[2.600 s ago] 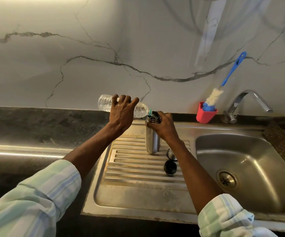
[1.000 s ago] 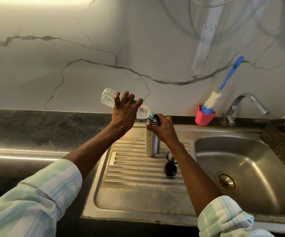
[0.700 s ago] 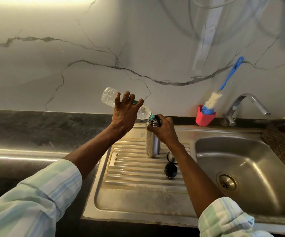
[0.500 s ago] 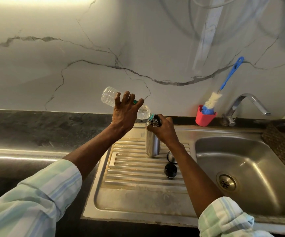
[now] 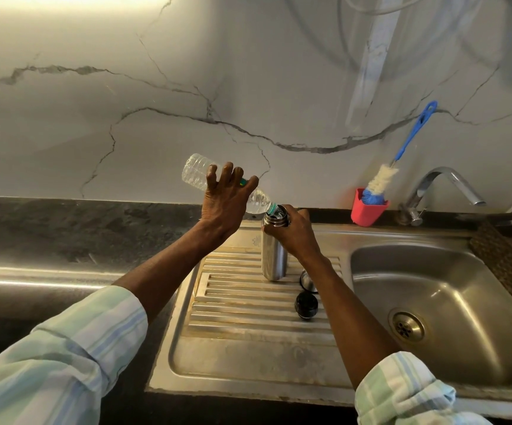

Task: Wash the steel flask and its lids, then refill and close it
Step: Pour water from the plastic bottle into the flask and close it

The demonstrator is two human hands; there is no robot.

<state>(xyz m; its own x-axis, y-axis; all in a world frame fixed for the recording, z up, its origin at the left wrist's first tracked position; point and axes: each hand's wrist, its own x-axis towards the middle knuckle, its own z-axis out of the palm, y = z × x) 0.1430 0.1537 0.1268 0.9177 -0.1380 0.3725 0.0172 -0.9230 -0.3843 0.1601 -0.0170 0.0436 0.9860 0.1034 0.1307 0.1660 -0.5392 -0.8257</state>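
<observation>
Tilted more steeply than seconds earlier, a clear plastic bottle [image 5: 199,174] gripped in the left hand [image 5: 225,202] meets the open mouth of the steel flask [image 5: 274,250], which the right hand [image 5: 293,233] clasps upright on the ribbed drainboard [image 5: 248,305]; a black lid [image 5: 306,305] lies nearby

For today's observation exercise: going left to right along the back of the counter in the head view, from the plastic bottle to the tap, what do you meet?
plastic bottle → left hand → steel flask → right hand → red cup holding the bottle brush → tap
</observation>
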